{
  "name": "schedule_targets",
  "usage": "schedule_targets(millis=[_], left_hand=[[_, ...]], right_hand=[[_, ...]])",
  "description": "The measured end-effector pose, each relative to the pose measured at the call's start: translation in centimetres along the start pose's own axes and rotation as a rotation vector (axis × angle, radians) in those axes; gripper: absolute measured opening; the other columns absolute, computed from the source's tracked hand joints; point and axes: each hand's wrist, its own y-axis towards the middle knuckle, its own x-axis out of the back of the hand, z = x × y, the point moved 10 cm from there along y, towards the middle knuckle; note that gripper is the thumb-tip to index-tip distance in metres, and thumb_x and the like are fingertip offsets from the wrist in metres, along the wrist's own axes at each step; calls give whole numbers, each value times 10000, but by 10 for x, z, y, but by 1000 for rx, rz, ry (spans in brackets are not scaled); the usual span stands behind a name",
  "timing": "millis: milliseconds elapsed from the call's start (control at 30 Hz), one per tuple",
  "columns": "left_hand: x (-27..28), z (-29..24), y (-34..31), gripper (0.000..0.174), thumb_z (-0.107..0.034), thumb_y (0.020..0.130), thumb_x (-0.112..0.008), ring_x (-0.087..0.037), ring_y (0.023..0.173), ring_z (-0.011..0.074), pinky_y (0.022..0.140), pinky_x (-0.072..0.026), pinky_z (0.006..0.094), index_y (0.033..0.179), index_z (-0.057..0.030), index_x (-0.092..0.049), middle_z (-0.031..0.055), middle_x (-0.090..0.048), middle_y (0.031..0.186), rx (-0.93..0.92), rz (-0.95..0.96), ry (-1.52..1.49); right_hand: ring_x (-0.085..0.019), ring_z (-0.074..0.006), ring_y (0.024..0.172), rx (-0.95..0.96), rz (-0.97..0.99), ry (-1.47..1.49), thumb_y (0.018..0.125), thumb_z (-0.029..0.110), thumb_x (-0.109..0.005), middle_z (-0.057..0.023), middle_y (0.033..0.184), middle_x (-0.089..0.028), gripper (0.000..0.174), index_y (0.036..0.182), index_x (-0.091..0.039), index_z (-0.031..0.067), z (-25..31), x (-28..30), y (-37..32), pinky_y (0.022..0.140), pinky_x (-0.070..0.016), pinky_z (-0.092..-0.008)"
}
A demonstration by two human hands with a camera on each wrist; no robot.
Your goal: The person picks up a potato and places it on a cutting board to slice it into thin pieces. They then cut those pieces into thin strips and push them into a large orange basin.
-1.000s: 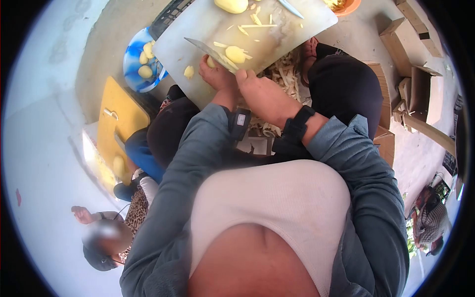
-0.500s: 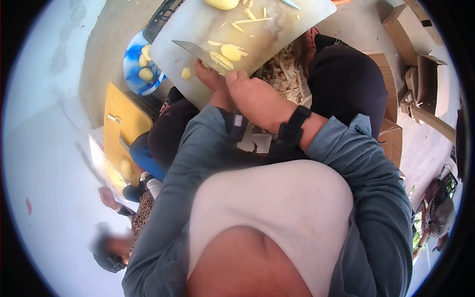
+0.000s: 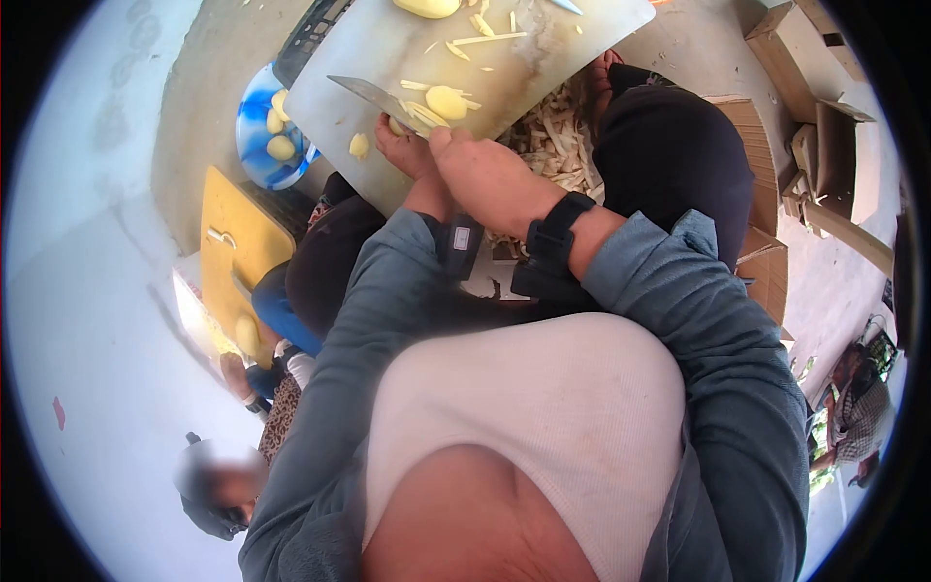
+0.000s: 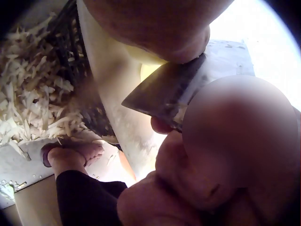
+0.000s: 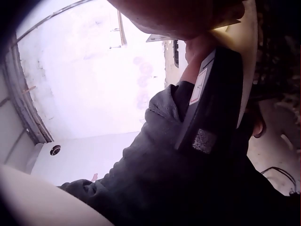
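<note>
My right hand (image 3: 499,179) grips a kitchen knife (image 3: 364,92), its blade pointing left across the white cutting board (image 3: 335,112). Close under the blade, my left hand (image 3: 407,153) holds a peeled potato (image 3: 395,126) against the board, mostly covered by the fingers. Cut potato strips (image 3: 423,115) lie fanned along the far side of the blade. Just beyond them rests a rounded potato piece (image 3: 446,102), with a small chunk (image 3: 359,145) left of my left hand. In the left wrist view the broad blade (image 4: 164,89) stands right against yellow potato (image 4: 148,71).
A whole peeled potato (image 3: 427,6) and a pale blue handle (image 3: 566,6) lie at the board's far side. A blue-white basin (image 3: 254,160) with potatoes stands left. Peelings (image 3: 553,145) fill a crate below the board. Beside a yellow board (image 3: 233,252) sits another person (image 3: 218,485).
The whole view has shifted slightly. The knife tip has slid left over the board and the strips beside the blade have spread a little. Both hands keep their hold. The other person's hand has lowered.
</note>
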Motion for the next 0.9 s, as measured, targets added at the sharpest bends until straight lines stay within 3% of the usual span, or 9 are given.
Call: schedule_targets(millis=[167, 233, 333, 467, 500, 767, 900], left_hand=[[9, 40, 28, 386, -239, 897, -580, -518, 1039, 326, 886, -437, 387, 1200, -18, -488, 183, -487, 1177, -8, 73, -159], [7, 2, 7, 348, -243, 897, -577, -515, 1039, 332, 884, -433, 387, 1162, -24, -524, 181, -515, 1142, -157, -54, 172], [-3, -59, -27, 320, -246, 887, -585, -518, 1025, 328, 878, -428, 396, 1121, -31, -555, 177, -535, 1115, -233, -160, 397], [-13, -85, -40, 306, -236, 875, -590, -514, 1027, 330, 887, -419, 409, 1110, -42, -564, 177, -540, 1116, -297, -157, 507], [-12, -85, -39, 303, -237, 873, -587, -510, 1032, 330, 891, -414, 412, 1105, -43, -566, 177, -542, 1114, -305, -158, 500], [-9, -79, -32, 343, -256, 888, -571, -495, 1056, 332, 906, -402, 405, 1135, -19, -542, 172, -540, 1117, -339, -141, 502], [1, -26, -7, 395, -295, 912, -555, -492, 1057, 339, 909, -405, 403, 1172, -1, -508, 186, -503, 1160, -165, -74, 288]], right_hand=[[-631, -414, 755, -6, -2, -46, 803, 4, -486, -278, 866, -585, 181, 960, -423, -61, -4, -8, 10, 641, -523, -446], [-636, -408, 742, -20, 0, -76, 804, 8, -488, -273, 850, -590, 177, 956, -426, -59, -7, -11, 14, 634, -526, -441], [-643, -400, 721, -3, -32, -111, 809, 13, -490, -257, 824, -601, 171, 952, -429, -59, -13, -16, 20, 629, -530, -434], [-655, -371, 738, -56, -1, -145, 838, 48, -466, -247, 844, -621, 145, 953, -459, -40, -32, -32, 32, 638, -538, -410], [-663, -345, 744, -80, 22, -164, 858, 76, -447, -235, 855, -631, 144, 954, -485, -25, -34, -34, 33, 640, -544, -390], [-656, -359, 734, -4, 3, -170, 827, 48, -485, -237, 840, -624, 133, 934, -484, -31, -5, -12, 17, 644, -539, -399], [-646, -371, 721, 48, -9, -142, 800, 21, -509, -238, 825, -610, 161, 940, -465, -45, 16, 8, -8, 635, -532, -409]])
